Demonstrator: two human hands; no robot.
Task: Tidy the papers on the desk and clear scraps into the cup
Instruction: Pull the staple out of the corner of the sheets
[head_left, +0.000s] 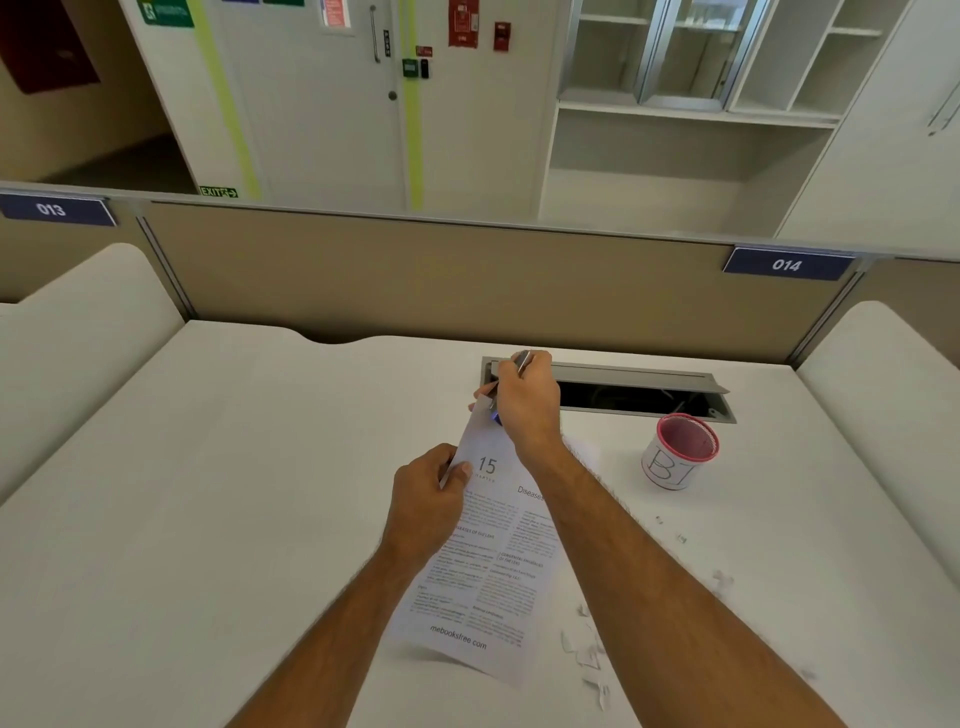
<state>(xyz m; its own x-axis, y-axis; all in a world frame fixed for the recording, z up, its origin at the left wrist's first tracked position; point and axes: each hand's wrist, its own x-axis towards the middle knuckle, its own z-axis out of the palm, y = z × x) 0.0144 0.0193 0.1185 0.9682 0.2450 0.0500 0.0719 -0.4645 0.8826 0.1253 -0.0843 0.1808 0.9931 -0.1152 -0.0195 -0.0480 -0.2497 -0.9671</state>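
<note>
Left hand (423, 512): pinched papers (483, 561) at left edge, prob. to steady them off desk (208, 467).
Right hand (524, 402): gripped a silver tool (521, 361) at sheets' top corner; stapler? couldn't tell.
Cup (678, 452): upright, right of papers, well apart, near cable tray (644, 397).
Scraps (587, 654): loose on desk by right forearm, none visible in cup.
Hidden: tool's business end behind fingers; sheet count unclear.

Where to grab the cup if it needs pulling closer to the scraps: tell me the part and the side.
Grip the cup round its white side wall, below the pink rim, coming from its near right side with the right hand once that hand is free. It stands upright and open-topped, with bare desk around it, so a wrap round the wall should keep it level.
</note>
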